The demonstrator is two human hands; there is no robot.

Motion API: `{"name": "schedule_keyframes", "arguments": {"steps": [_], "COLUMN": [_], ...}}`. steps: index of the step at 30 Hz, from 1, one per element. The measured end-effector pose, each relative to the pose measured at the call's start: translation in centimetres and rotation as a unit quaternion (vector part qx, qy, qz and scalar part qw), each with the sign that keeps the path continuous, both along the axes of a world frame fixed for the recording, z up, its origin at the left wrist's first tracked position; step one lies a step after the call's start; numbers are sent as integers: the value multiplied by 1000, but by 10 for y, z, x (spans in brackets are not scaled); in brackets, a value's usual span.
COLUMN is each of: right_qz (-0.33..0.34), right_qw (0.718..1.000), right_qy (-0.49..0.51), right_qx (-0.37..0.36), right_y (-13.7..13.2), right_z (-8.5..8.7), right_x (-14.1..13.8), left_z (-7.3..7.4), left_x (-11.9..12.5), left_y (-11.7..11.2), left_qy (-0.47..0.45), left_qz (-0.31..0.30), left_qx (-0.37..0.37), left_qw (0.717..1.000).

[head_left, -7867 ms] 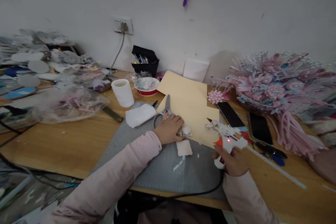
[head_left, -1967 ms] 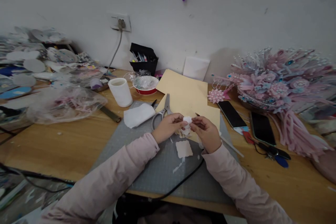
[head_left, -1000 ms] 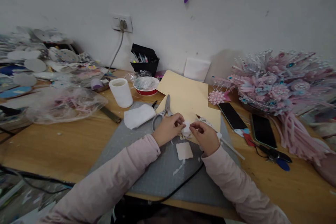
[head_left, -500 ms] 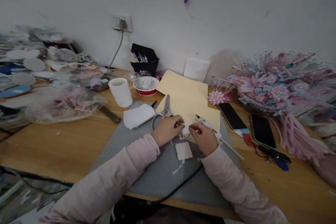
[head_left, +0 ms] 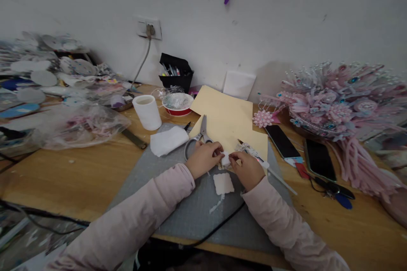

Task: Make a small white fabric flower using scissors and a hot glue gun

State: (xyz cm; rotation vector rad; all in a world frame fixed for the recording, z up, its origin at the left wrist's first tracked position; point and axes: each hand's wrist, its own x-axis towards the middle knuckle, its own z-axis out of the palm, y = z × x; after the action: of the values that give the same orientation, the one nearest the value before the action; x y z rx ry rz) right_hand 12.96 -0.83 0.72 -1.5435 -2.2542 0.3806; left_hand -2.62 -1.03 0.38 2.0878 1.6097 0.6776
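"So, what lies nearest?"

"A black cable (head_left: 219,223) crosses the near part of the grey cutting mat (head_left: 178,216). Beyond it, a pale square (head_left: 224,183) with scalloped edges lies flat."

"And the hands?"

"Just past the square. The left hand (head_left: 203,160) has its fingers pinched nearly closed on the left edge of a small white piece (head_left: 225,159); the right hand (head_left: 249,168) pinches it likewise at the right. How firmly, I cannot tell."

"How is that best done?"

"With light, even pressure from both sides, I'd say, so the piece stays true. And mind the knuckles: a glue gun (head_left: 251,150), red light showing, lies just beyond the right hand."

"Farther off?"

"Grey scissors (head_left: 204,125), just beyond the left hand, blades pointing far. Past the hands, cream card (head_left: 222,108); to its left on the tabletop (head_left: 73,182), a white tube (head_left: 147,113). Farthest, a black pen case (head_left: 177,81) by the wall."
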Motion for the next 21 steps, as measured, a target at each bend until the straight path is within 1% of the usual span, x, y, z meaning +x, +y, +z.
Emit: {"name": "schedule_keyframes", "arguments": {"steps": [6, 11, 14, 18, 21], "right_qz": [21, 23, 35, 48, 63], "right_qw": [998, 997, 996, 994, 991], "right_qy": [-48, -74, -76, -67, -72], "right_qx": [25, 14, 21, 73, 97], "right_y": [-1, -1, 0, -1, -3], "right_z": [-5, -5, -5, -7, -8], "right_x": [1, 0, 0, 4, 7], "left_z": [-4, -7, -4, 5, 9], "left_x": [0, 0, -1, -4, -6], "left_y": [2, 2, 0, -5, -7], "left_qy": [3, 20, 31, 66, 107], "left_qz": [-4, -5, -19, -53, -75], "left_qx": [-2, 15, 43, 102, 126], "left_qw": [1000, 1000, 998, 991, 983]}}
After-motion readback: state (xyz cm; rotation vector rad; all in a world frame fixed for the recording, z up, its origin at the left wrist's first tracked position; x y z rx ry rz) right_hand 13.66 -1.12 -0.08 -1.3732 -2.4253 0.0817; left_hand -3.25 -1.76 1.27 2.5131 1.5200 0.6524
